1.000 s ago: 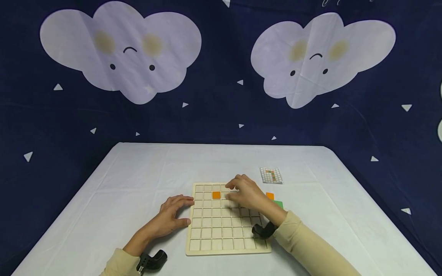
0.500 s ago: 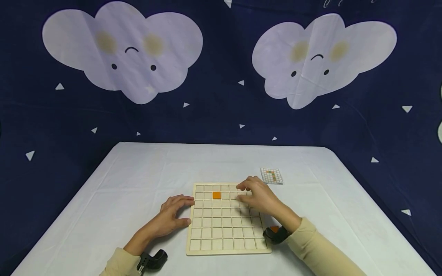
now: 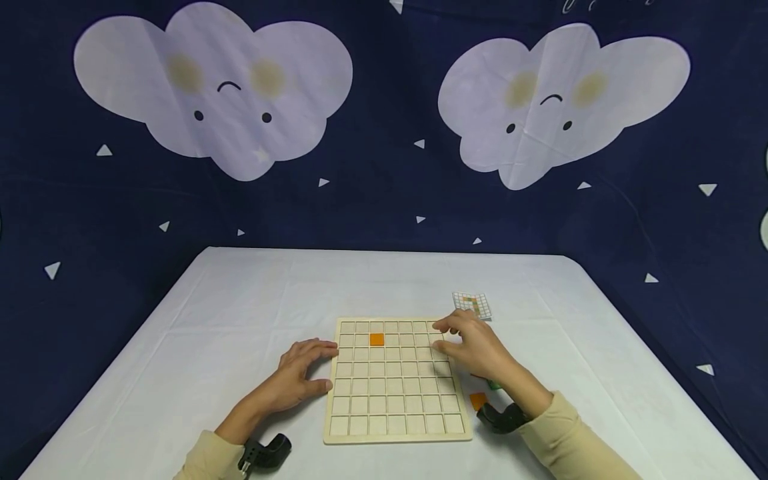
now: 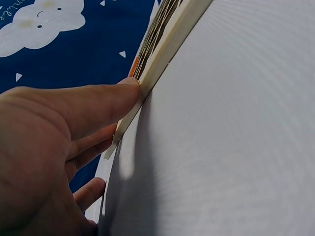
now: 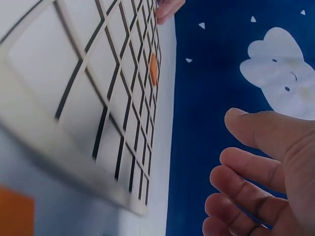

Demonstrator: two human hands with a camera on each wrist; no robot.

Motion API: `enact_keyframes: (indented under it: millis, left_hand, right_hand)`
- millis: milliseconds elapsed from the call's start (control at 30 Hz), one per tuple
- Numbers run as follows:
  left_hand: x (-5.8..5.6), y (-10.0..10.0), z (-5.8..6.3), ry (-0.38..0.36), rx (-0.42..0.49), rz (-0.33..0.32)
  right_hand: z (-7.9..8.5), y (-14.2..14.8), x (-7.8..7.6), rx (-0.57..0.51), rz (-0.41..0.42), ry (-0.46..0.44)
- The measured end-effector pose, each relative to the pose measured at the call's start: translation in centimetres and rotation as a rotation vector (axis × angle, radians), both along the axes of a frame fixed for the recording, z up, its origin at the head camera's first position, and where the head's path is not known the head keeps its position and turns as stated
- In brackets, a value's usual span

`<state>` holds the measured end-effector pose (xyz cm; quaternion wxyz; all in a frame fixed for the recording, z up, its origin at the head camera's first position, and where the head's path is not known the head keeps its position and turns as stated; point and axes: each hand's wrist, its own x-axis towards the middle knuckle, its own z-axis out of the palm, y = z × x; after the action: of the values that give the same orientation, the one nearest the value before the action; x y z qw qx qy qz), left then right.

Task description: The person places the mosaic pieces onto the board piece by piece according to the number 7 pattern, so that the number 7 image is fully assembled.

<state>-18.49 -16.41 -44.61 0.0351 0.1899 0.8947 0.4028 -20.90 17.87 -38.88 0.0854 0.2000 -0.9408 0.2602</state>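
A pale wooden grid board [image 3: 393, 387] lies on the white table, and one orange square tile [image 3: 377, 340] sits in a cell of its second row from the far edge. The left hand [image 3: 302, 375] touches the board's left edge, thumb and fingertips against its side; the left wrist view shows the thumb [image 4: 106, 101] on the rim. Over the board's far right corner hovers the right hand [image 3: 474, 343], thumb and fingers apart with nothing between them. In the right wrist view the same hand [image 5: 266, 177] has loosely bent fingers.
Right of the board, another orange tile [image 3: 478, 401] lies near the right wrist's black camera [image 3: 503, 419]. A green tile [image 3: 494, 385] is mostly hidden beneath the right forearm. A small printed grid card [image 3: 471, 303] lies behind the right hand. A dark blue cloud-print cloth hangs behind the table.
My right hand has moved rightward from above the board's middle to its far right corner, holding nothing. The left hand and the orange tile on the board stay put.
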Motion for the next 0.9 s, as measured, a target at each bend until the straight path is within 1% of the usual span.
enact_keyframes:
  millis: [133,300,467,700,900]
  left_hand:
    - [0.1,-0.1,0.0,0.004,0.015,-0.008]
    - [0.1,-0.1,-0.1,0.018,0.019,-0.018]
    - [0.1,-0.2,-0.1,0.024,0.022,-0.025]
    - [0.0,-0.1,0.0,0.016,0.013,-0.022]
    - [0.1,-0.1,0.1,0.002,0.005,-0.015]
  right_hand:
    - [-0.1,1.0,0.3,-0.009,-0.016,0.006]
    - [-0.3,2.1,0.6,-0.016,-0.057,-0.022]
    - [-0.6,3.0,1.0,-0.005,-0.085,-0.025]
    - [-0.7,4.4,2.2,0.012,-0.114,-0.046]
    - [-1.0,5.7,2.8,0.022,-0.132,-0.088]
